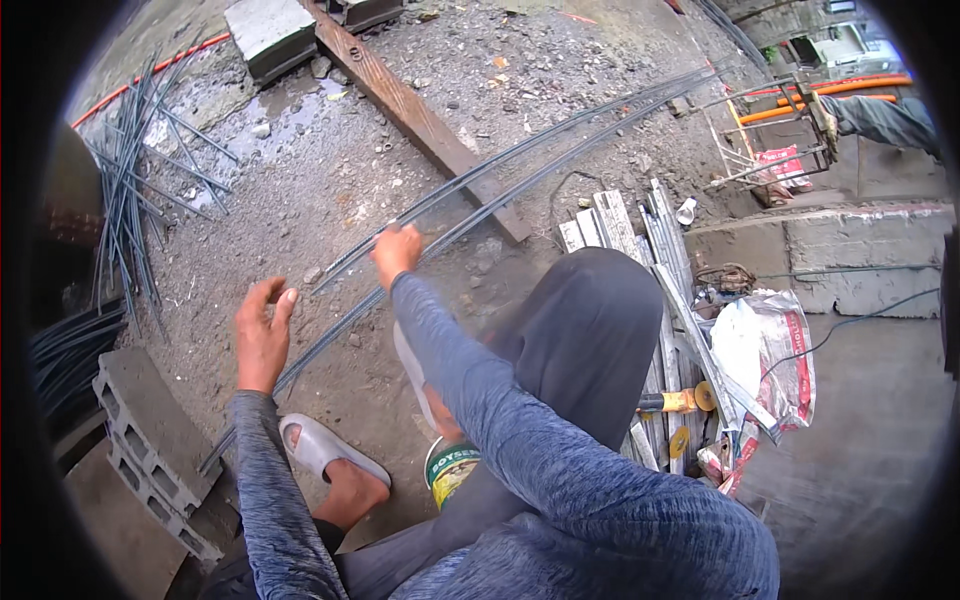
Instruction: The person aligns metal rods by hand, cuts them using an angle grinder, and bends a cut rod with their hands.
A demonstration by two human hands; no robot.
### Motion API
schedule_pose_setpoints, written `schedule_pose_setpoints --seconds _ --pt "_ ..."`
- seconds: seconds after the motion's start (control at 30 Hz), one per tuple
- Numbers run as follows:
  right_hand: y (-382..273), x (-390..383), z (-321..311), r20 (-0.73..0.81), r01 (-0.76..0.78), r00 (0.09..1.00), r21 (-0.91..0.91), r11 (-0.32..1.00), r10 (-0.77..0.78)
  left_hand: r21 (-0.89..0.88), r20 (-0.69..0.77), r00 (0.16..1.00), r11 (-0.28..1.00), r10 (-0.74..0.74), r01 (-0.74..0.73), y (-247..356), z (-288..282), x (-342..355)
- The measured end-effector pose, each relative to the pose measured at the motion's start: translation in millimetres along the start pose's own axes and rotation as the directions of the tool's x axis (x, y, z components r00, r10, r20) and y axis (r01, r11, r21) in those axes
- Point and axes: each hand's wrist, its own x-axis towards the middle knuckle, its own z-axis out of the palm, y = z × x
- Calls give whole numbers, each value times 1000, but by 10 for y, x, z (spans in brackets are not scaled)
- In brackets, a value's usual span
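Two long steel rods run side by side across the gravelly ground, from a concrete block at the lower left up toward the far right. My right hand reaches forward and rests on the rods, its fingers closed over them. My left hand hovers open just left of the rods' lower stretch, palm up, holding nothing. Both arms wear blue-grey sleeves. My foot in a pale sandal stands below the left hand.
Hollow concrete blocks sit at the lower left. A pile of thin rods lies at the left. A wooden plank crosses the ground ahead. Metal strips, a sack and a yellow-handled tool lie to the right. Another person's arm is far right.
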Motion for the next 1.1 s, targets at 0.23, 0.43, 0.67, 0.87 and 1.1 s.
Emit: schedule_pose_setpoints --seconds 0.23,0.43,0.67,0.87,1.1 --pt "-552 -2232 106 490 -23 869 -96 995 68 339 114 991 936 62 -98 -35 144 11" --pt "-249 -3055 163 820 -150 570 156 976 -43 241 490 795 932 -356 269 -643 130 -2" --pt "-1000 -1744 -226 910 847 273 -380 370 311 160 308 880 931 -362 327 -1336 -7 -501" --pt "-1177 -864 -462 856 821 475 -514 247 203 173 170 946 953 -276 247 -1406 159 -659" --pt "-843 -676 -461 920 918 322 -361 164 223 202 204 924 937 -324 284 -1832 150 -811"
